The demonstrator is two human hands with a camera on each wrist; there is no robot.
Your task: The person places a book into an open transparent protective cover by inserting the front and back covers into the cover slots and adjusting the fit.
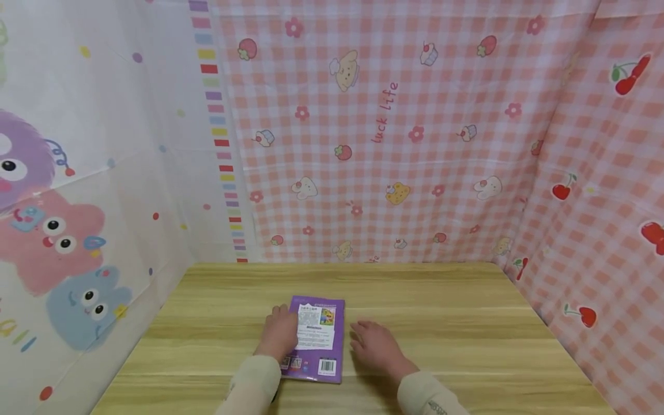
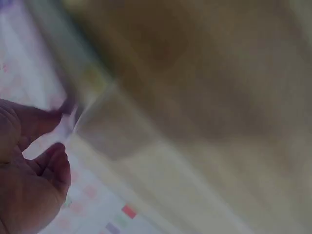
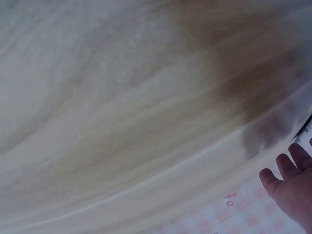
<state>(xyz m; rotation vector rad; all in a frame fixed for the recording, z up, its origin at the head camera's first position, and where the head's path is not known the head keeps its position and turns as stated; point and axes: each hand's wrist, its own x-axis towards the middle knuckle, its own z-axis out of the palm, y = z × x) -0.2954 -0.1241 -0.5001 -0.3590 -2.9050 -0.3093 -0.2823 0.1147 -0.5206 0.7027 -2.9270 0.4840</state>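
Note:
A purple book (image 1: 313,358) lies on the wooden table with its back cover up, showing a white text panel, a small picture and a barcode. My left hand (image 1: 280,333) is at the book's left edge and covers part of it. In the left wrist view, thumb and fingers (image 2: 57,163) of that hand pinch the blurred edge of the book (image 2: 73,58). To the right of the book, my right hand (image 1: 377,347) hovers over or rests on the table, apart from the book and holding nothing. Its fingers (image 3: 285,165) are spread in the right wrist view.
The wood-grain table (image 1: 456,311) reaches back to a pink checked cloth (image 1: 446,98). A white cloth with cartoon figures (image 1: 62,242) hangs on the left, and a cherry-patterned cloth (image 1: 612,190) on the right.

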